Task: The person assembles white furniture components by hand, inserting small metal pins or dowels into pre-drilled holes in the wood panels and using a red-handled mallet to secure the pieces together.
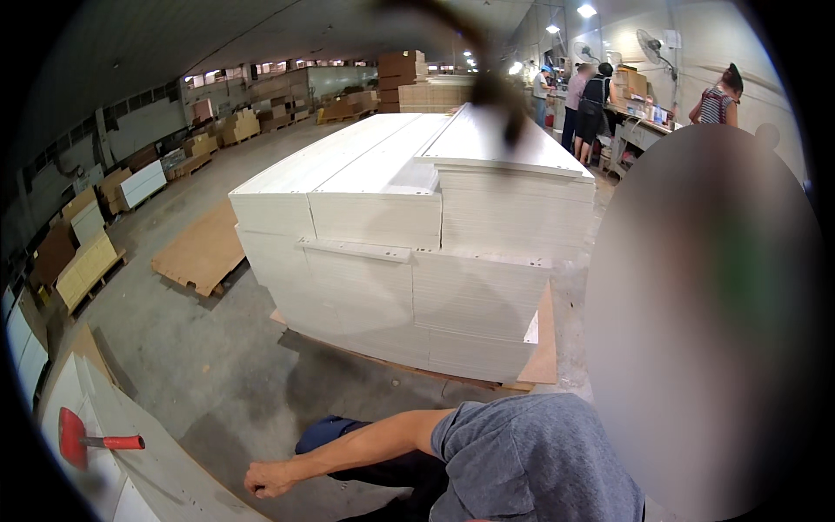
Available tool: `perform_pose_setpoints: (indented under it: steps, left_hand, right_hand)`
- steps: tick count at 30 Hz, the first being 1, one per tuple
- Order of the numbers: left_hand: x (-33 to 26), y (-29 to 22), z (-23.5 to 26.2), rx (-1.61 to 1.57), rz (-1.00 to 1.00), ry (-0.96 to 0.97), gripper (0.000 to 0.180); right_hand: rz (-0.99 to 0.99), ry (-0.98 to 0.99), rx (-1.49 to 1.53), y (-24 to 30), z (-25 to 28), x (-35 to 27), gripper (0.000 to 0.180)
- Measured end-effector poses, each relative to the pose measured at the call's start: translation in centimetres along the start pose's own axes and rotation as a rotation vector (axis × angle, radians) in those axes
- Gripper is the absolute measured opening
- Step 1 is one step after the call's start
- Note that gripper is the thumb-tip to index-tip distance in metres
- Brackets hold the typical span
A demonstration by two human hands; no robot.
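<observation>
Holds the bare right arm [370,444] out low, almost straight, sloping gently down to the left. Has a short grey sleeve [474,426] on the upper part, with bare skin from there on. Has the wrist [300,471] nearly flat, not bent much. Has the right hand [271,479] curled into a loose, small fist, with knuckles out in front.

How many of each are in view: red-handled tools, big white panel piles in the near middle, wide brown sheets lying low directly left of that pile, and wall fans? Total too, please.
Red-handled tool: 1
Near white panel pile: 1
Brown sheet left of it: 1
Wall fans: 2
Total: 5
</observation>
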State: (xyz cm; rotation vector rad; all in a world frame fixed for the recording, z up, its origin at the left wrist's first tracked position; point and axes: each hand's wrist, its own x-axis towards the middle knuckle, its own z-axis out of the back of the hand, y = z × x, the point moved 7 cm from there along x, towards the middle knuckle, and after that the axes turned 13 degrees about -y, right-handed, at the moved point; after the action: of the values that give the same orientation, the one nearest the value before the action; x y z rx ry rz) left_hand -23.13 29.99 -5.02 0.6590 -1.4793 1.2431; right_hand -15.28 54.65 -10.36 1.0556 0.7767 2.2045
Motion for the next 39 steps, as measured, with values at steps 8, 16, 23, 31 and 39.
perform_pose_setpoints:
  steps: [8, 16, 23, 31, 39]
  left_hand:
    - [-1.1, -0.3, 8.7, 0.378, 0.247, 0.061, 0.016]
    - [0.7, -2.4, 6.9, 0.325, 0.257, 0.015, 0.022]
    - [1.0, -1.9, 6.1, 0.413, 0.282, -0.015, 0.024]
    - [1.2, -1.8, 5.4, 0.652, 0.281, 0.02, 0.025]
    - [0.4, -2.3, 3.5, 0.934, 0.129, 0.035, 0.023]
  right_hand:
    - [-0.748, 0.191, 0.719, -2.2, -1.7, -2.2, 0.03]
    - [-0.831, 0.052, 0.914, 3.8, 0.8, 3.2, 0.035]
    - [-0.908, -0.018, 1.049, 3.8, -4.4, 8.1, 0.028]
    - [-1.01, -0.054, 1.082, -1.1, -7.7, 12.3, 0.014]
    - [-0.939, 0.234, 1.326, -3.2, -8.8, 12.8, 0.017]
